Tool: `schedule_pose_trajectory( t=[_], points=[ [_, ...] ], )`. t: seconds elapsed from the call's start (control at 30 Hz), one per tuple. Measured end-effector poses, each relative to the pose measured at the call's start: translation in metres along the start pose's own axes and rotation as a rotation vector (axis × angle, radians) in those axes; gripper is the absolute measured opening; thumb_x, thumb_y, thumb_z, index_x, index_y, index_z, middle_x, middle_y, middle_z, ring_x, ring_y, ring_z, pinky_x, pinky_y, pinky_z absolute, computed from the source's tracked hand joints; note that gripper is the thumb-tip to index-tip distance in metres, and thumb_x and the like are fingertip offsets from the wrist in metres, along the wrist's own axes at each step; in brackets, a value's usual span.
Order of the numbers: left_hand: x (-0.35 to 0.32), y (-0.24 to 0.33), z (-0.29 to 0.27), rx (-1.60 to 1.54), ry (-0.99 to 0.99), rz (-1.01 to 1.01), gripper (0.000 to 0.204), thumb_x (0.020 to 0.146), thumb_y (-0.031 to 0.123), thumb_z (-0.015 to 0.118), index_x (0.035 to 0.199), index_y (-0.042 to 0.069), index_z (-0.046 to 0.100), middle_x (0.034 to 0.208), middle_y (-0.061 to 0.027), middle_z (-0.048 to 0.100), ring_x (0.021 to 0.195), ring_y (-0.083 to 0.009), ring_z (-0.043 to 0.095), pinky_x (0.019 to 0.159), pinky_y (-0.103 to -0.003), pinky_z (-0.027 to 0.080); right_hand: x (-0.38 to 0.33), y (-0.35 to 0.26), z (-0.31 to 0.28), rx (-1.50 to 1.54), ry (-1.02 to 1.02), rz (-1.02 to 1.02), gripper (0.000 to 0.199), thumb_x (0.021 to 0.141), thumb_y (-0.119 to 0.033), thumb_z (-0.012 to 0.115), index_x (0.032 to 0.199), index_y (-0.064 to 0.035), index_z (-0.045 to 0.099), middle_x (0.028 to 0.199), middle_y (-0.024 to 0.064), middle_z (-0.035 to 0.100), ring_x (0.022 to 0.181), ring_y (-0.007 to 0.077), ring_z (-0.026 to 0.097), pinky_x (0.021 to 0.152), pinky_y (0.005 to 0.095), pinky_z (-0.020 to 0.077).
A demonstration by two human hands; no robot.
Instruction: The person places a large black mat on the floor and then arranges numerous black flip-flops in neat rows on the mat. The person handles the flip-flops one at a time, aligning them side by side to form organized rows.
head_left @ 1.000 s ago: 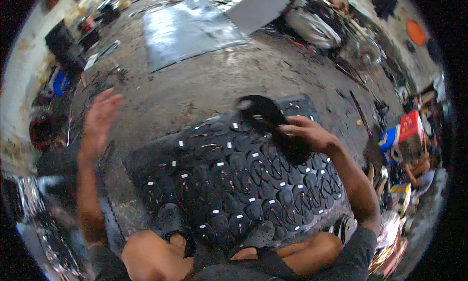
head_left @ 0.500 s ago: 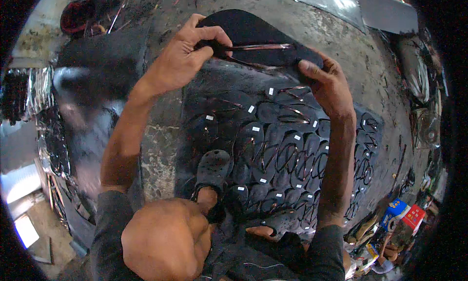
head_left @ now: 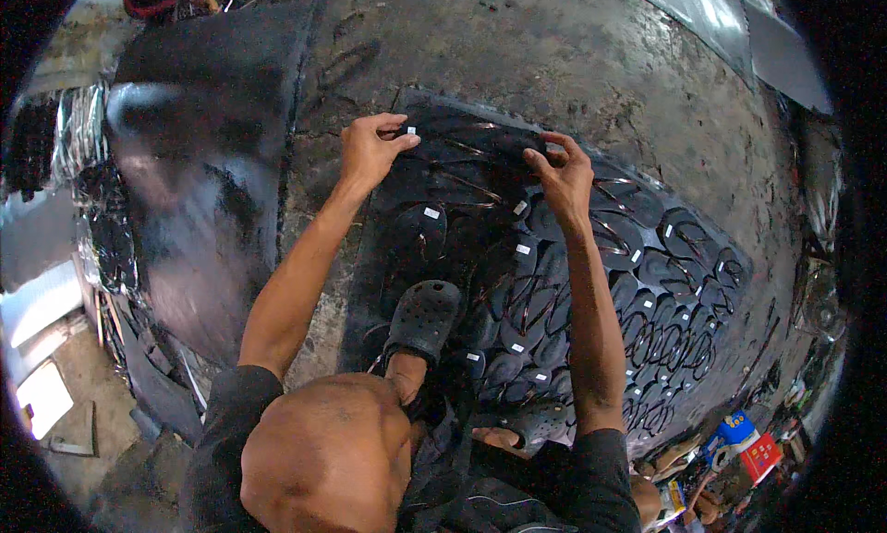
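My left hand pinches the heel end of a black flip-flop, beside a small white label. At its other end my right hand grips the edge between thumb and fingers. The flip-flop lies crosswise low over the far end of a dark sheet, its thin shiny strap facing up. Whether its sole touches the sheet I cannot tell. Just nearer, another flip-flop lies on the sheet, and one with a white label sits toward the left.
Rows of black flip-flops cover the sheet to the right. My clog stands on its near left part. A broad dark sheet lies at left. Blue and red boxes sit among clutter at lower right.
Both hands have come down and nearer with the flip-flop, from raised above the floor to the far end of the sheet. The view has shifted too.
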State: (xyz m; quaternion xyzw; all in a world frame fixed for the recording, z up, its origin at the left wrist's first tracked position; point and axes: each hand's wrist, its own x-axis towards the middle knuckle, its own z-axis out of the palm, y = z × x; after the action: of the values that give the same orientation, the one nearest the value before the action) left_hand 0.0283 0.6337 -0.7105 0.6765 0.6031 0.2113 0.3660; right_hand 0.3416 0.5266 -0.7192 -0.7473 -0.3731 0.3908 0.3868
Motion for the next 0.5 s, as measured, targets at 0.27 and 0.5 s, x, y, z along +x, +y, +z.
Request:
schedule_pose_trajectory(
  t=[0.27, 0.5],
  points=[
    [0.013, 0.014, 0.012, 0.560, -0.074, 0.198, 0.037, 0.070, 0.027, 0.096, 0.097, 0.005, 0.082, 0.097, -0.0141, 0.078, 0.097, -0.0344, 0.072, 0.086, -0.045, 0.057, 0.010, -0.002, -0.001, -0.597, -0.027, -0.192, 0.051, 0.080, -0.033, 0.092, 0.121, -0.0100, 0.072, 0.112, 0.0173, 0.073, 0.100, 0.0319, 0.070, 0.086, 0.0426, 0.0555],
    [0.055, 0.061, -0.015, 0.662, -0.032, 0.039, 0.059, 0.068, 0.033, 0.097, 0.114, 0.008, 0.069, 0.111, -0.0164, 0.068, 0.104, -0.0396, 0.064, 0.087, -0.052, 0.055, 0.017, -0.045, -0.014, -0.737, 0.217, -0.254, 0.064, 0.066, -0.045, 0.097, 0.111, -0.0083, 0.069, 0.120, 0.0185, 0.062, 0.115, 0.0406, 0.058, 0.095, 0.0511, 0.0499]
  ],
)
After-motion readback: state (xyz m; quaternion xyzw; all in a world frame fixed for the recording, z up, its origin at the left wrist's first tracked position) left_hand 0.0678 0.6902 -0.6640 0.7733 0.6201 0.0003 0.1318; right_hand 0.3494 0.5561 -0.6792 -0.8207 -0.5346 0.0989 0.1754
